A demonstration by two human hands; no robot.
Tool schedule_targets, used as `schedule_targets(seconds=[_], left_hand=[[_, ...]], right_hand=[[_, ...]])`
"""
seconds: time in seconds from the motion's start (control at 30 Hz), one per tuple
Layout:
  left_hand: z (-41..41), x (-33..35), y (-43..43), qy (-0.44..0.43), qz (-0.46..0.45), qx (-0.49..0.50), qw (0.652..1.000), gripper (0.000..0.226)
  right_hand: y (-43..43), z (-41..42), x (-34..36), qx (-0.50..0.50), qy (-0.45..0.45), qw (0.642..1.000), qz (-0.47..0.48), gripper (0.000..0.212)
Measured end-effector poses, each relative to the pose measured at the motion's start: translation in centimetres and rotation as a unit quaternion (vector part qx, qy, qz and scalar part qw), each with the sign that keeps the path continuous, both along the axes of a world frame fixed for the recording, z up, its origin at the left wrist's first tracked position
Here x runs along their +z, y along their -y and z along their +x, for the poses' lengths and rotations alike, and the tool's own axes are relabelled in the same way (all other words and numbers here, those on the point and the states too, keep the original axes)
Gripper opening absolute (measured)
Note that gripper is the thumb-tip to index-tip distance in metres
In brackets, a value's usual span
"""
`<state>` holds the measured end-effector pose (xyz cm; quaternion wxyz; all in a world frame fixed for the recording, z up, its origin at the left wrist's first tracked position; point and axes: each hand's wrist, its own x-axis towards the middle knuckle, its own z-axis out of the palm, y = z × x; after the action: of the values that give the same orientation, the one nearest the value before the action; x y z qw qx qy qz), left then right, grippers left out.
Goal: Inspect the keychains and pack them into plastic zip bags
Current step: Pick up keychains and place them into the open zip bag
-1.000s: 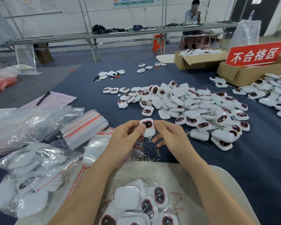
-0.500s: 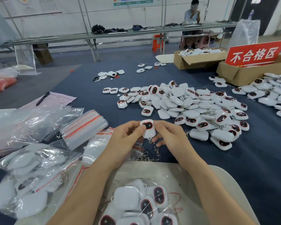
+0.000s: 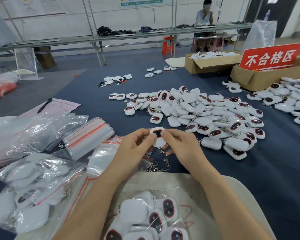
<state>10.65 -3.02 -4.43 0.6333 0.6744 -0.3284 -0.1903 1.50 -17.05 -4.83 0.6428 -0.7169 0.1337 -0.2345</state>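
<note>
1. White plastic keychain (image 3: pixel 157 138) with a dark, red-rimmed oval face sits at centre frame, held up just above the blue cloth table (image 3: pixel 275 170).
2. Left hand (image 3: pixel 135 145) pinches its left edge, fingers curled behind it, thumb pressed on the front.
3. Right hand (image 3: pixel 182 148) grips the right edge the same way, thumb tip on the dark face.
4. Below the hands, the metal clasp (image 3: pixel 166 161) dangles from the keychain.
5. Right of centre, a big pile of keychains (image 3: pixel 206 115) lies loose on the cloth; a second heap (image 3: pixel 293 99) spreads along the right edge.
6. Left of the hands, a stack of empty zip bags (image 3: pixel 88 135) with red seal strips lies flat.
7. Bottom centre, a filled bag (image 3: pixel 145 217) of keychains rests between the forearms; another packed bag (image 3: pixel 29 191) lies at lower left.
8. Upper right, a cardboard box (image 3: pixel 260 79) carries a red sign (image 3: pixel 270 56).
9. Mid-left, a pen (image 3: pixel 44 105) rests on a pink paper (image 3: pixel 62 106).
</note>
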Motion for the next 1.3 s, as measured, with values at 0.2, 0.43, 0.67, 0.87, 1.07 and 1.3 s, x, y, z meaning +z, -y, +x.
schedule_targets(seconds=[0.2, 0.43, 0.67, 0.87, 1.07, 1.3], left_hand=[[-0.15, 0.08, 0.09, 0.001, -0.005, -0.001, 1.000, 0.018], [-0.20, 0.01, 0.06, 0.012, -0.004, -0.021, 1.000, 0.025], [-0.11, 0.12, 0.07, 0.021, 0.001, -0.023, 1.000, 0.028], [-0.01, 0.17, 0.03, 0.026, 0.015, -0.019, 0.999, 0.026], [0.04, 0.17, 0.04, 0.024, 0.013, -0.020, 0.999, 0.027], [-0.03, 0.16, 0.05, 0.020, 0.008, -0.021, 1.000, 0.027]], right_hand=[[-0.03, 0.05, 0.00, -0.004, 0.004, 1.000, 0.015, 0.020], [-0.13, 0.02, -0.04, 0.008, 0.021, 0.998, 0.053, 0.017], [-0.29, 0.03, 0.19, 0.029, 0.017, 0.997, 0.067, 0.017], [-0.33, 0.01, 0.24, 0.025, 0.009, 0.998, 0.061, 0.016], [-0.32, -0.07, 0.24, 0.026, 0.012, 0.998, 0.062, 0.016], [-0.43, -0.07, 0.34, 0.022, 0.013, 0.997, 0.071, 0.022]])
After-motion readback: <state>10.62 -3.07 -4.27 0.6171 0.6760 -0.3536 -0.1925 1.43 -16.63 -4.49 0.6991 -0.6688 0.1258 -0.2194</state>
